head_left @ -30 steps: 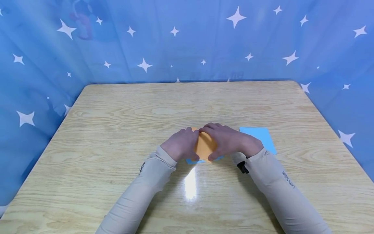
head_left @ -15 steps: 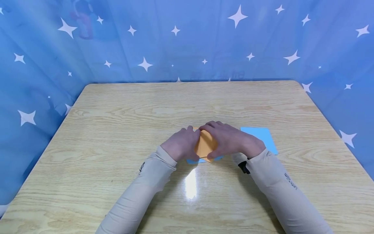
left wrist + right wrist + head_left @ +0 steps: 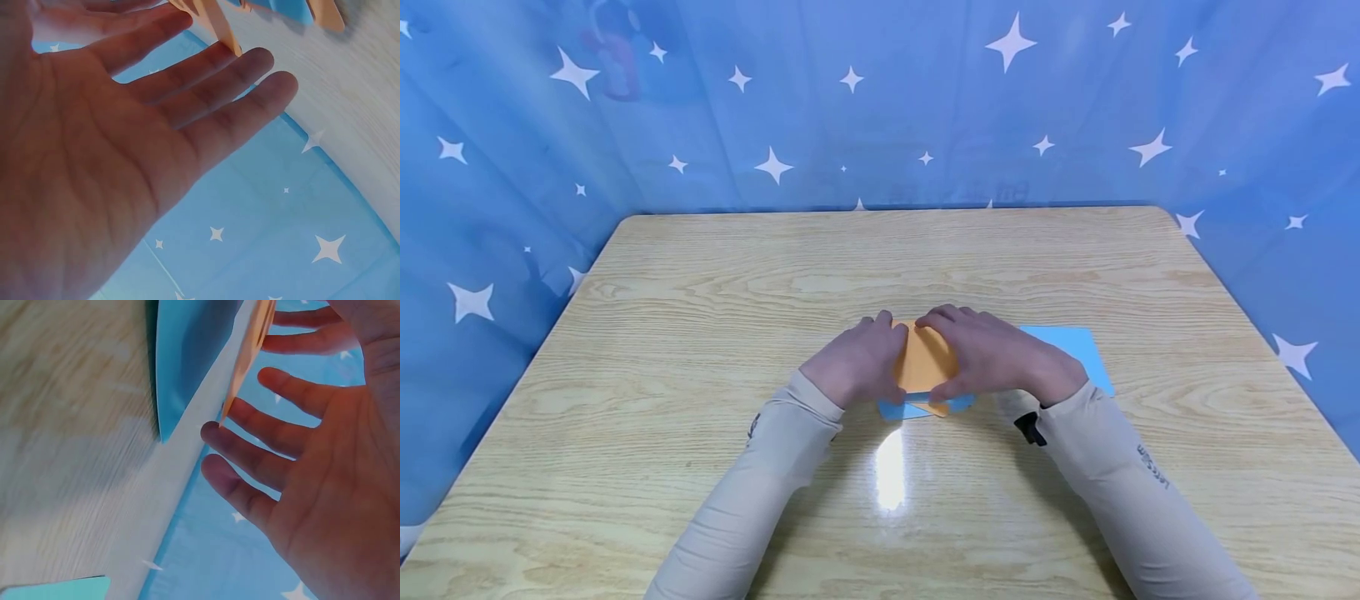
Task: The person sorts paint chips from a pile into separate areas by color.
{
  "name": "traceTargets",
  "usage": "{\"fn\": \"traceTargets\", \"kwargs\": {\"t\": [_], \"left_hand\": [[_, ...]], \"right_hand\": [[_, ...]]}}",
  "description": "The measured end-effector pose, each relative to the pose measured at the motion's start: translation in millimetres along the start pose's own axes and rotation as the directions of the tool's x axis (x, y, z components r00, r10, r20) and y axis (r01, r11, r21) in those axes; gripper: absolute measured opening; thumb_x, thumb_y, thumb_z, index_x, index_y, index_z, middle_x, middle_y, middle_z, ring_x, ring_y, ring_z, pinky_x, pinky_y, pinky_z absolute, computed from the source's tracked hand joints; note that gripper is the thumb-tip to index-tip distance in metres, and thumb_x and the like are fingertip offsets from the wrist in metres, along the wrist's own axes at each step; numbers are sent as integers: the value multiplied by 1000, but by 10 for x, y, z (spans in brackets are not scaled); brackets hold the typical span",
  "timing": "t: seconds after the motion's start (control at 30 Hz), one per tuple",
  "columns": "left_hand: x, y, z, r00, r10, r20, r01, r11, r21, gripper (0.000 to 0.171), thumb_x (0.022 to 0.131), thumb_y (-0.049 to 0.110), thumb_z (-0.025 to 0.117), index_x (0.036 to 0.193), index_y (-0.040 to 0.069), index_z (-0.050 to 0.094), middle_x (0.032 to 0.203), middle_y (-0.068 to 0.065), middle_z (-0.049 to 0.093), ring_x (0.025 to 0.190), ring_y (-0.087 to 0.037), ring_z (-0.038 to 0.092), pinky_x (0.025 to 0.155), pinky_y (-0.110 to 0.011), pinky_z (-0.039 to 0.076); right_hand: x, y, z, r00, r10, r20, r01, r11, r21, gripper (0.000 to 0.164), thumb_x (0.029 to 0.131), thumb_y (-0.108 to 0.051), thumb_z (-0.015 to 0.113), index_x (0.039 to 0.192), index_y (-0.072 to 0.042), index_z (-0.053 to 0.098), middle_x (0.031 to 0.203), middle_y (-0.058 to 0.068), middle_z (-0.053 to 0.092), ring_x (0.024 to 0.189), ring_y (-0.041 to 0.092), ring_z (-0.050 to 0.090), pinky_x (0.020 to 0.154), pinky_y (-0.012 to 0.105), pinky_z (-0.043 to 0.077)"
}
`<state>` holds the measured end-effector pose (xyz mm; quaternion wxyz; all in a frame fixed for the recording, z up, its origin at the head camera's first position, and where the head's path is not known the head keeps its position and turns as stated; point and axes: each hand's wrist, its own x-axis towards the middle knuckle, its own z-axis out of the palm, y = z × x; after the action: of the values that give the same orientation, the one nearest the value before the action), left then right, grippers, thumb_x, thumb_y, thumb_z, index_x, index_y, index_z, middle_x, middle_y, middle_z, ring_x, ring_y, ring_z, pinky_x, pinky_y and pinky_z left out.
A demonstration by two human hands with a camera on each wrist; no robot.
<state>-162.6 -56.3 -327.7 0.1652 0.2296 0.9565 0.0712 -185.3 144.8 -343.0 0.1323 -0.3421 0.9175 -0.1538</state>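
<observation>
As left hand and right hand pinch orange card, blue card lies beneath.

My paper is orange; R sheet lt blue; table tan w/ wood grain; far curtain blue w/ wht star pattn.

The left hand and right hand block both sides of the orange sheet; beyond it, the table leaves passing room.
</observation>
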Motion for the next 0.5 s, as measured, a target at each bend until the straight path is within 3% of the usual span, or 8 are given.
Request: {"fn": "traceTargets", "kwargs": {"t": [0.2,0.5], "left_hand": [[-38,-70,-74,1000,26,-7,-26,999,-24,53,82,29,83,122,3,61,120,-11,51,100,-25,52,80,-33,53],[-146,-253,-329,997,72,-17,-73,997,-30,55,82,23,81,127,2,61,138,-17,48,113,-31,51,88,-38,52]], "right_hand": [[10,-15,-12,1000,8,-24,-8,1000,-18,79,79,-46,85,143,-10,54,148,10,47,128,32,50,101,50,46],[103,-151,-158,995,-42,-94,39,999,-38,75,81,-51,82,140,-12,56,149,11,47,131,32,48,106,53,43]]}}
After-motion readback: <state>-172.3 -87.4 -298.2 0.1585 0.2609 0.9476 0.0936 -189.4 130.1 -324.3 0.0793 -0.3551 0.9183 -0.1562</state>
